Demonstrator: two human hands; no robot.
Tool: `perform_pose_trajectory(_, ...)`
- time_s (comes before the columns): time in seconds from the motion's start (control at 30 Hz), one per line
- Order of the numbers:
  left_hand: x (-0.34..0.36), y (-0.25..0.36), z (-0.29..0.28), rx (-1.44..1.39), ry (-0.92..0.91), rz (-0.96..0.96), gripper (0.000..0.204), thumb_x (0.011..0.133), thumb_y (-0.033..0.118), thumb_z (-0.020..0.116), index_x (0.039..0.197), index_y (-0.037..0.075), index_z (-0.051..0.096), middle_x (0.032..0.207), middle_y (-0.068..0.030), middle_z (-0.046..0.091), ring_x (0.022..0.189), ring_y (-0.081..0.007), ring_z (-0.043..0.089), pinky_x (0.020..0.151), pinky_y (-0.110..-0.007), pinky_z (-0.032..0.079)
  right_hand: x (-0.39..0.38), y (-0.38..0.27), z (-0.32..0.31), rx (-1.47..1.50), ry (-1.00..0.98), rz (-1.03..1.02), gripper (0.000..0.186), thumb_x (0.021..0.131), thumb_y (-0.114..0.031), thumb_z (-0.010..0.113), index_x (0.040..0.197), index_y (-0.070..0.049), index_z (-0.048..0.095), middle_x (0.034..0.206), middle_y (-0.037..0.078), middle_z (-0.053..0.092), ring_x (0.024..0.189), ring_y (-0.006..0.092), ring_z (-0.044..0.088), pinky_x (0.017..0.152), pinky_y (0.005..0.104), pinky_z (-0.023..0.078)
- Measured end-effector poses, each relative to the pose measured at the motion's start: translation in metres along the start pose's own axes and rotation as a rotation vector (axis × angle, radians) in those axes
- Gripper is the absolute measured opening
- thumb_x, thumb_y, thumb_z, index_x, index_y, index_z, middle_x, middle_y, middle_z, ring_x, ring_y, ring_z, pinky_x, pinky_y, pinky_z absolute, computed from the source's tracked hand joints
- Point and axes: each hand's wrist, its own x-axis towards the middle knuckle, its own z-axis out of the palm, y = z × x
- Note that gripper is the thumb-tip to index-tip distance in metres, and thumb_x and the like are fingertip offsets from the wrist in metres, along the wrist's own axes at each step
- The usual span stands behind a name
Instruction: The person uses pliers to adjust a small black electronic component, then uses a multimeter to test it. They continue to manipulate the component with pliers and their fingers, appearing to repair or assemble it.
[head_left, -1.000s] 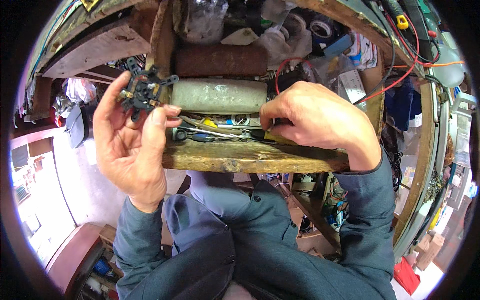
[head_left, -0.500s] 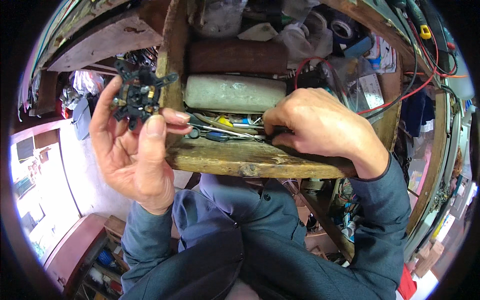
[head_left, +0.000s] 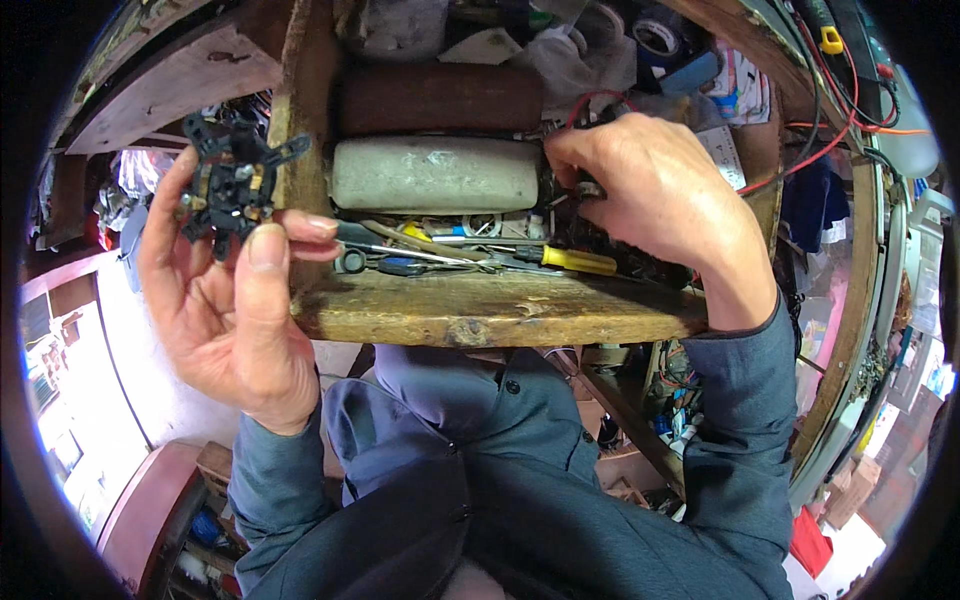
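Observation:
My left hand [head_left: 235,320] is raised beside the drawer's left wall. Its thumb and fingers grip a black plastic brush holder [head_left: 232,185] with several arms sticking out and brass-coloured pieces in its middle. My right hand [head_left: 650,180] reaches into the right part of an open wooden drawer [head_left: 470,325], fingers curled downward among small dark items. Whatever is between those fingertips is too small and shaded to name. Just below them lies a screwdriver with a yellow handle [head_left: 578,260]. Thin metal tools [head_left: 430,256] lie along the drawer's front, next to a blue-handled tool [head_left: 402,267].
A grey-white rounded block [head_left: 435,175] and a dark brown one [head_left: 437,98] lie across the drawer. Behind them are plastic bags [head_left: 580,60] and a tape roll [head_left: 657,37]. Red and black wires [head_left: 850,105] hang at the right.
My right hand has moved back and away from the front tools, uncovering the yellow-handled screwdriver. The view has shifted a little; my left hand still holds the brush holder.

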Motion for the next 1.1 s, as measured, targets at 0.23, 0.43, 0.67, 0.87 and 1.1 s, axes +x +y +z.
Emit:
perform_pose_trajectory(0.23,0.001,0.000,0.000,-0.052,-0.045,0.019,0.050,0.098,0.003,0.055,0.144,-0.009,0.040,0.104,-0.0195,0.065,0.083,-0.0236,0.070,0.068,-0.034,0.061,-0.003,0.001,-0.001,0.067,0.002,-0.101,0.022,0.069,-0.004,0.065,0.088,-0.009,0.073,0.079,0.019,0.069,0.081,0.0400,0.068,0.070,0.0493,0.054)
perform_pose_trajectory(0.43,0.000,0.002,0.001,-0.018,-0.024,0.011,0.050,0.097,0.002,0.055,0.143,-0.009,0.040,0.103,-0.0190,0.066,0.083,-0.0238,0.070,0.069,-0.034,0.061,-0.004,-0.018,0.016,-0.047,-0.068,-0.220,0.008,0.071,-0.011,0.066,0.072,-0.003,0.069,0.070,0.020,0.067,0.070,0.0378,0.069,0.062,0.0467,0.054)
perform_pose_trajectory(0.67,0.000,0.003,0.007,0.011,0.044,-0.007,0.052,0.096,0.002,0.059,0.143,-0.008,0.042,0.103,-0.0211,0.067,0.078,-0.0234,0.071,0.067,-0.033,0.061,-0.006,-0.026,0.022,-0.073,0.016,-0.188,0.012,0.072,-0.011,0.067,0.067,-0.001,0.069,0.067,0.022,0.066,0.068,0.0376,0.070,0.061,0.0454,0.056)
perform_pose_trajectory(0.87,0.000,0.001,0.006,-0.006,0.018,0.000,0.051,0.096,0.001,0.056,0.144,-0.008,0.041,0.103,-0.0211,0.067,0.078,-0.0225,0.070,0.068,-0.032,0.061,-0.005,-0.014,0.008,-0.008,-0.040,-0.097,0.018,0.069,-0.016,0.075,0.076,-0.002,0.067,0.071,0.020,0.064,0.074,0.0417,0.065,0.064,0.0491,0.051)
perform_pose_trajectory(1.1,-0.003,0.002,-0.002,-0.022,-0.031,0.009,0.051,0.097,0.004,0.055,0.144,-0.009,0.040,0.102,-0.0207,0.067,0.083,-0.0242,0.071,0.071,-0.033,0.061,-0.005,-0.001,-0.003,0.039,0.003,-0.116,0.015,0.070,-0.015,0.075,0.077,-0.003,0.068,0.069,0.018,0.064,0.073,0.0401,0.065,0.064,0.0477,0.050)
